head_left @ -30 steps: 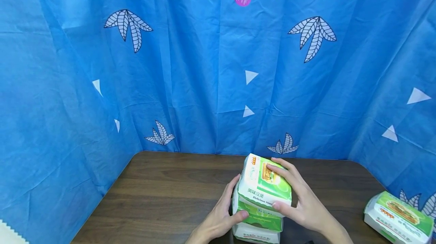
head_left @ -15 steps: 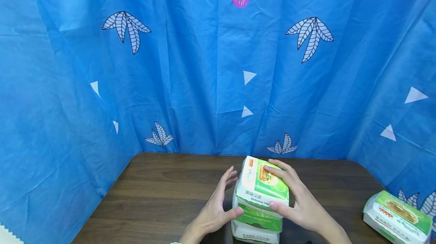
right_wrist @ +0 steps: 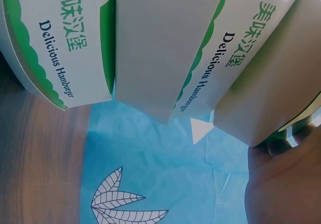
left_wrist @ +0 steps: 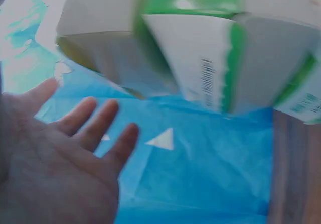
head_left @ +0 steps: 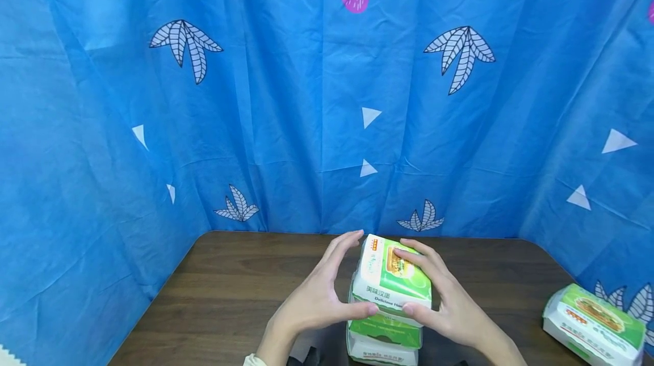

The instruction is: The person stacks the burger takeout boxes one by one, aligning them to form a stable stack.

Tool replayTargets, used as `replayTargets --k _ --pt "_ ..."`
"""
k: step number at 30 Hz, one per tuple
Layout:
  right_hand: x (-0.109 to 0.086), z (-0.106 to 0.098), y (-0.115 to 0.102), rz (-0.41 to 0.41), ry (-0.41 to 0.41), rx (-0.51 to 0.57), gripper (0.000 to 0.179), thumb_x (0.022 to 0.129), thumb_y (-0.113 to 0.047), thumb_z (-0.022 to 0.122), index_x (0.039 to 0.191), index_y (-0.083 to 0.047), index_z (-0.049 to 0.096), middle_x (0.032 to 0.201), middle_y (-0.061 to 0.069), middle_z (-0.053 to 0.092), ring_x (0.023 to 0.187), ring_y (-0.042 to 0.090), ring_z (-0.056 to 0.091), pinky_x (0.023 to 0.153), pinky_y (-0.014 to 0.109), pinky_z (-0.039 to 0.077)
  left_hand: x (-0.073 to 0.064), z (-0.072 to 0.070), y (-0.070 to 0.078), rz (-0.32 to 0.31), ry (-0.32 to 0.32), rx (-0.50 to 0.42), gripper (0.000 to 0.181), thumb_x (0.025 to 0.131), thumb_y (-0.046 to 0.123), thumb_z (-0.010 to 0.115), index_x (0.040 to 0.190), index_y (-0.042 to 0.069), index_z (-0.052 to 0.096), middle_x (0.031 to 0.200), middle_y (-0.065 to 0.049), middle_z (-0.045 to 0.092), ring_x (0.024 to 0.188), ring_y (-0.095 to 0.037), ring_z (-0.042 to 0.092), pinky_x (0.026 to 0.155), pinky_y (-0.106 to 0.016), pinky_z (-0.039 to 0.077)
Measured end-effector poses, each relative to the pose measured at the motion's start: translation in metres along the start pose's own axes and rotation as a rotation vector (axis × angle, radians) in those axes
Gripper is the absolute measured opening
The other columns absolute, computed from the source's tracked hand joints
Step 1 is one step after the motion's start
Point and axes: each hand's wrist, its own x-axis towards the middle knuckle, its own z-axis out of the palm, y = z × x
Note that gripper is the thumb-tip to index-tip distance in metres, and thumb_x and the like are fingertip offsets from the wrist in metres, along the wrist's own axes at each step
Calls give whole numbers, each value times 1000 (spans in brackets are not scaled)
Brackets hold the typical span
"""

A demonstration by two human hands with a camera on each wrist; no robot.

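Observation:
Green and white hamburger boxes stand in a stack at the front middle of the table in the head view. My right hand [head_left: 449, 298] grips the top hamburger box [head_left: 375, 284], fingers over its printed lid and thumb at its front edge. Below it are a green-fronted box [head_left: 385, 330] and a white-fronted box [head_left: 375, 350]. My left hand [head_left: 317, 295] is spread at the stack's left, its thumb close to the top box's front. In the left wrist view, the fingers of that hand [left_wrist: 75, 148] are spread apart from the boxes. The right wrist view shows box sides [right_wrist: 160, 38] and part of the right hand [right_wrist: 286, 189].
Another hamburger box [head_left: 595, 323] sits at the right side of the brown wooden table [head_left: 230, 298]. A blue patterned curtain [head_left: 286, 99] hangs behind and along the sides.
My left hand has let go of the stack's left side and risen, its fingers spreading beside the top box. My right hand stays on the top box. The head view has shifted slightly.

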Motion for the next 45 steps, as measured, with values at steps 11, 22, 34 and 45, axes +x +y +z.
replayTargets --k 11,22,34,45 --pt "3 0 -4 -48 20 -38 84 77 -18 75 149 -18 32 157 4 23 133 9 31 83 24 47 9 -2 15 7 -9 0 104 68 52 82 148 48 16 154 22 17 138 -12 28 103 -55 40" --pt "3 -7 -8 -28 47 -82 96 73 -20 79 152 -16 26 160 1 21 144 12 24 98 29 39 7 -5 11 -21 -30 10 108 66 55 83 148 49 13 153 21 20 138 -14 28 104 -52 40" --pt "0 -8 -11 -21 42 -19 83 86 -35 69 153 -18 24 161 1 19 145 11 21 89 68 36 6 -7 9 -66 -31 27 106 65 60 81 146 51 15 152 22 23 138 -13 28 103 -57 39" --pt "-3 -14 -9 17 90 21 53 103 -27 39 153 -20 24 159 0 22 145 11 18 106 51 28 6 -6 9 -99 -30 31 99 68 62 77 145 54 16 152 22 23 138 -14 29 102 -57 39"
